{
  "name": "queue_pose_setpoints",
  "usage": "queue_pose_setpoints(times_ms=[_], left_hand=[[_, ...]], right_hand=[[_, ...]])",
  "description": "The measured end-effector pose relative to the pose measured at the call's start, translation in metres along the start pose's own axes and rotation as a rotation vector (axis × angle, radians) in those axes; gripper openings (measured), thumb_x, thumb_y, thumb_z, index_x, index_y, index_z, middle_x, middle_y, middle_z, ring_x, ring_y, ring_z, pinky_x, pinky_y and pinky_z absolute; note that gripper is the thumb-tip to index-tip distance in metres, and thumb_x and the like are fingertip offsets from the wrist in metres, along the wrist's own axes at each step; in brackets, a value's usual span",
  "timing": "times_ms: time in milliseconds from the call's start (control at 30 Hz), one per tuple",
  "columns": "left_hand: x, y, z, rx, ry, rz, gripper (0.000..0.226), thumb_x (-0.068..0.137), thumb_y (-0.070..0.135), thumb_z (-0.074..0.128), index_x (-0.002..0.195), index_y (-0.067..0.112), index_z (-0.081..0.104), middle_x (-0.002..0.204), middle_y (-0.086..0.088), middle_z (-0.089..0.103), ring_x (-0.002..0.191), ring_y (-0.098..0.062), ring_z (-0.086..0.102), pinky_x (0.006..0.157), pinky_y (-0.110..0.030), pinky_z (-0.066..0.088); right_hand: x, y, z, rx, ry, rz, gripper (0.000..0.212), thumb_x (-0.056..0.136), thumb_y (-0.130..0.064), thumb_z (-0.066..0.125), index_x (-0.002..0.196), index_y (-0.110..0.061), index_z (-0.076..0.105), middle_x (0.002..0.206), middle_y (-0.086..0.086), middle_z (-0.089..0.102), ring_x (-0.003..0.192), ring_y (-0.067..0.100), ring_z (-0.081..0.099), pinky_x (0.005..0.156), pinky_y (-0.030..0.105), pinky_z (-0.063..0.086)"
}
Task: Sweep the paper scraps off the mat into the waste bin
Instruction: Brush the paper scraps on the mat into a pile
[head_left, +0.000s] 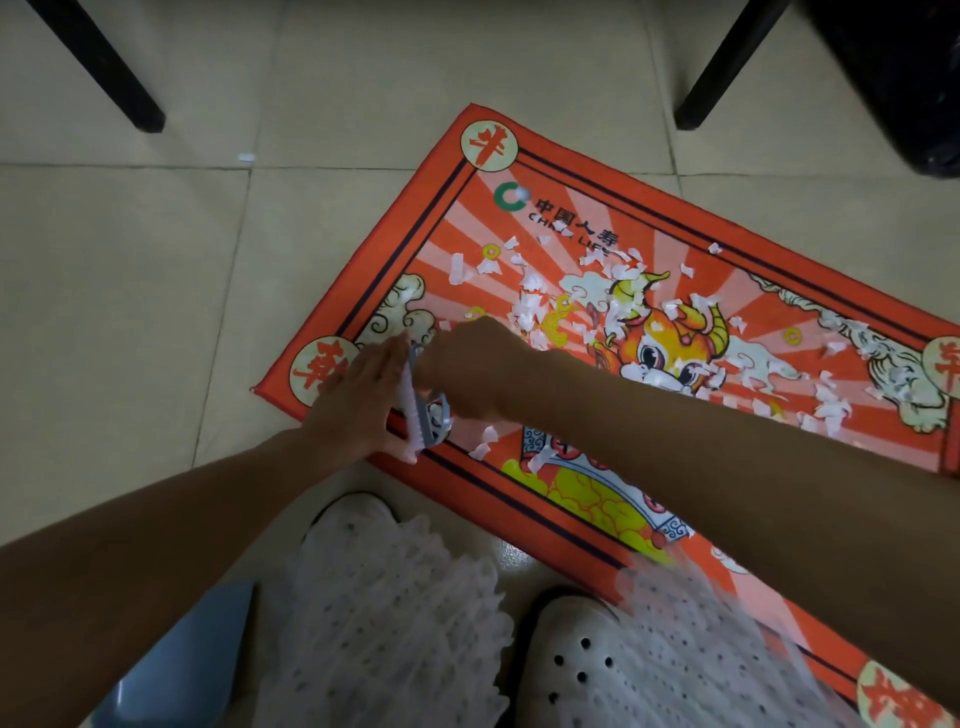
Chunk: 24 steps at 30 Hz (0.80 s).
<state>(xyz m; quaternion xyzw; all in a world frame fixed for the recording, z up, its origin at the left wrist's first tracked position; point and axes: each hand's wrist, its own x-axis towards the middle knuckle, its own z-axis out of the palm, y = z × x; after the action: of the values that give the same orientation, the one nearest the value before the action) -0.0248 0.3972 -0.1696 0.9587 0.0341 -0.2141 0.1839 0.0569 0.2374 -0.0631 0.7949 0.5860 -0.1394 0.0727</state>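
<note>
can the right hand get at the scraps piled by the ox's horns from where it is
Probably yes. The right hand sits over the mat beside that pile of paper scraps, with nothing between. It grips a small brush, which the left hand also touches.

Mat (519, 171): orange-red rect. w/ cartoon ox print, flat on tiled floor, lying diagonally. Paper scraps (530, 306): small white torn bits, scattered across mat centre and right side, a few near its lower edge. Small brush (415, 410) upright on mat's left corner.
</note>
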Motion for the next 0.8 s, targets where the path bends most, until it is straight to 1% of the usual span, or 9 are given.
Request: queue_pose_setpoints(times_ms=[33, 100, 233, 333, 433, 567, 667, 700, 800], left_hand=[[0.0, -0.002, 0.002, 0.032, -0.012, 0.013, 0.155, 0.042, 0.058, 0.091, 0.156, 0.014, -0.004, 0.162, -0.01, 0.009, 0.149, -0.03, 0.014, 0.112, -0.058, 0.031], [-0.002, -0.002, 0.004, 0.086, -0.038, 0.019, 0.157, 0.043, 0.063, 0.088, 0.155, 0.018, -0.012, 0.163, -0.009, 0.0, 0.15, -0.03, 0.006, 0.112, -0.063, 0.028], [-0.003, 0.001, 0.004, 0.122, -0.065, -0.007, 0.155, 0.049, 0.062, 0.086, 0.151, 0.023, -0.023, 0.163, -0.002, -0.013, 0.151, -0.027, -0.005, 0.111, -0.067, 0.025], [-0.002, 0.004, 0.003, 0.142, -0.093, -0.026, 0.155, 0.052, 0.061, 0.086, 0.148, 0.027, -0.03, 0.162, 0.0, -0.02, 0.15, -0.027, -0.011, 0.112, -0.067, 0.021], [-0.003, 0.005, 0.002, 0.151, -0.101, -0.026, 0.153, 0.053, 0.06, 0.085, 0.148, 0.026, -0.029, 0.162, 0.0, -0.02, 0.15, -0.027, -0.012, 0.114, -0.066, 0.018], [-0.002, 0.003, 0.001, 0.118, -0.093, -0.018, 0.152, 0.052, 0.063, 0.084, 0.15, 0.026, -0.026, 0.163, -0.001, -0.018, 0.15, -0.026, -0.012, 0.116, -0.064, 0.013], [-0.002, 0.008, 0.001, 0.069, -0.068, -0.002, 0.149, 0.055, 0.064, 0.083, 0.152, 0.024, -0.022, 0.163, -0.001, -0.016, 0.15, -0.024, -0.012, 0.117, -0.063, 0.012], [-0.002, 0.011, 0.001, 0.053, -0.062, 0.003, 0.148, 0.055, 0.064, 0.082, 0.153, 0.023, -0.021, 0.163, -0.001, -0.016, 0.15, -0.023, -0.012, 0.118, -0.061, 0.011], [0.001, 0.021, 0.003, 0.039, -0.035, 0.022, 0.145, 0.057, 0.068, 0.079, 0.154, 0.019, -0.018, 0.164, -0.004, -0.011, 0.151, -0.022, -0.009, 0.118, -0.055, 0.012]], right_hand=[[-0.001, -0.002, 0.0, -0.013, -0.017, -0.015, 0.034, 0.094, -0.012, 0.054, 0.126, -0.022, 0.055, 0.111, 0.0, 0.061, 0.102, 0.02, 0.061, 0.068, 0.026, 0.041], [-0.004, -0.002, -0.001, -0.056, -0.044, -0.013, 0.03, 0.094, -0.013, 0.054, 0.123, -0.018, 0.056, 0.111, 0.001, 0.062, 0.103, 0.02, 0.062, 0.067, 0.026, 0.039], [-0.009, 0.008, -0.01, -0.172, -0.106, 0.046, 0.023, 0.095, -0.018, 0.054, 0.117, -0.011, 0.056, 0.104, 0.002, 0.065, 0.089, 0.019, 0.063, 0.067, 0.028, 0.042], [-0.016, 0.027, -0.019, -0.24, -0.177, 0.138, 0.024, 0.095, -0.021, 0.053, 0.118, -0.013, 0.056, 0.095, 0.001, 0.062, 0.076, 0.018, 0.053, 0.065, 0.028, 0.042], [-0.026, 0.049, -0.022, -0.278, -0.208, 0.225, 0.024, 0.097, -0.022, 0.048, 0.118, -0.016, 0.058, 0.086, 0.0, 0.056, 0.074, 0.019, 0.051, 0.065, 0.029, 0.04], [-0.035, 0.063, -0.022, -0.168, -0.151, 0.264, 0.03, 0.091, -0.021, 0.054, 0.121, -0.024, 0.059, 0.101, 0.0, 0.066, 0.085, 0.022, 0.061, 0.066, 0.029, 0.042], [-0.032, 0.054, -0.016, -0.035, -0.081, 0.215, 0.032, 0.09, -0.021, 0.057, 0.121, -0.028, 0.061, 0.098, -0.003, 0.069, 0.075, 0.018, 0.056, 0.062, 0.026, 0.042], [-0.029, 0.047, -0.012, -0.008, -0.074, 0.185, 0.034, 0.09, -0.022, 0.059, 0.122, -0.028, 0.061, 0.1, -0.004, 0.069, 0.076, 0.017, 0.057, 0.063, 0.026, 0.044], [-0.022, 0.03, 0.001, 0.017, -0.075, 0.116, 0.041, 0.09, -0.017, 0.058, 0.128, -0.031, 0.058, 0.112, -0.003, 0.066, 0.094, 0.021, 0.064, 0.067, 0.026, 0.044]])
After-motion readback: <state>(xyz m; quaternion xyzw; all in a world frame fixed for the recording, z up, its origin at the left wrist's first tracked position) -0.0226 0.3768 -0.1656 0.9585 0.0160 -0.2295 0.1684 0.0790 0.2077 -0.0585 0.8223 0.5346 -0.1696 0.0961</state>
